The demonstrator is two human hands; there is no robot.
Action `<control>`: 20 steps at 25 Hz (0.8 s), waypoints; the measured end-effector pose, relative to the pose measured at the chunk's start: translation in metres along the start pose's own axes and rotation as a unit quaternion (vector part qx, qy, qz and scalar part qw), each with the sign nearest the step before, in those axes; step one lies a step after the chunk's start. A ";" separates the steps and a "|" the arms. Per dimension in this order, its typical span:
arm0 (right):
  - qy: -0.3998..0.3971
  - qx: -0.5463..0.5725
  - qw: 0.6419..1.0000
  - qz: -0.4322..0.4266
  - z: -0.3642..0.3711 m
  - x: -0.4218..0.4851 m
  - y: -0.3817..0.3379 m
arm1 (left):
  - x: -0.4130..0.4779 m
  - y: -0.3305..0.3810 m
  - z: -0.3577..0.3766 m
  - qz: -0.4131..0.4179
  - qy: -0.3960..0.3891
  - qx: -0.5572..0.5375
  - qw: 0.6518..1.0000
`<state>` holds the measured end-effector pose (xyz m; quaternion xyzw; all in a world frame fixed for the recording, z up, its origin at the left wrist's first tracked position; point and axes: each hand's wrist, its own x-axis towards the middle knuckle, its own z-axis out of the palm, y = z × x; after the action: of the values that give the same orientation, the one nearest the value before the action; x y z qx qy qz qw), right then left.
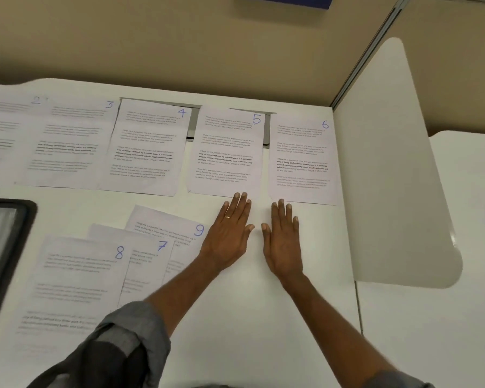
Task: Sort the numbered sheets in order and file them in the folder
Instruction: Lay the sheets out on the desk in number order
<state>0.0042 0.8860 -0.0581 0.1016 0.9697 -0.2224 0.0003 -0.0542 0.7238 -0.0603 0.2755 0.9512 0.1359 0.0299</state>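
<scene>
Printed sheets with blue handwritten numbers lie on the white desk (235, 317). Along the back run sheet 2 (9, 135), sheet 3 (70, 141), sheet 4 (149, 147), sheet 5 (227, 152) and sheet 6 (303, 158). Nearer me, sheet 8 (76, 281), sheet 7 (149, 264) and sheet 9 (168, 225) overlap in a fan. My left hand (230, 233) lies flat, fingers straight, fingertips touching the bottom edge of sheet 5. My right hand (282, 239) lies flat beside it, fingertips at the bottom edge of sheet 6. Neither hand holds anything.
A dark-framed folder or tray (3, 247) sits at the left edge. A white divider panel (389, 163) stands along the desk's right side. A slot in the desk (192, 127) shows behind sheets 4 and 5. A beige wall is behind.
</scene>
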 end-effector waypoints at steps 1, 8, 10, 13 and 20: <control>-0.008 0.000 1.000 -0.011 0.006 -0.015 -0.015 | -0.020 -0.007 -0.003 -0.009 0.002 0.005 1.000; -0.068 0.019 0.993 -0.094 0.040 -0.089 -0.105 | -0.133 -0.056 -0.021 -0.062 0.004 0.024 0.998; -0.083 0.007 0.991 -0.106 0.051 -0.104 -0.127 | -0.160 -0.072 -0.026 -0.067 0.010 0.021 0.997; -0.108 -0.008 0.987 -0.123 0.070 -0.129 -0.159 | -0.202 -0.101 -0.032 -0.071 0.009 -0.003 0.997; -0.175 -0.044 0.978 -0.104 0.117 -0.192 -0.227 | -0.296 -0.171 -0.043 -0.071 -0.054 0.004 0.996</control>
<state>0.1425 0.5979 -0.0572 -0.0401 0.9688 -0.1923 0.1515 0.1021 0.4173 -0.0714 0.2140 0.9658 0.1149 0.0902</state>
